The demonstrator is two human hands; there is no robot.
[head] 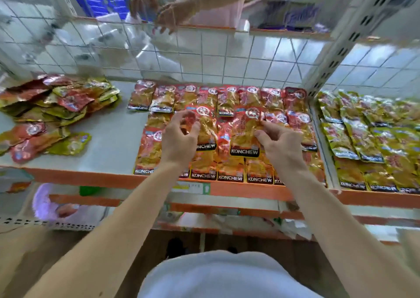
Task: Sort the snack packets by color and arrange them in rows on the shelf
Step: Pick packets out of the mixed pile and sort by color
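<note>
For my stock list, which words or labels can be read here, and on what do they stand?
"KONCHEW": black band of the red packet that the right hand pinches.
"KONCHEW": front-row red packets.
Green packets: bands blurred, likely the same.
Blue packs, shelf tag: unreadable.

The pale grey shelf (pixel 113 143) has an orange front edge. At its left lies a loose heap of mixed packets (pixel 56 102), red and green jumbled and overlapping. In the middle, red packets (pixel 229 168) lie in overlapping rows. Beyond a low white divider (pixel 318 134), green packets (pixel 363 143) lie in similar rows.
</note>
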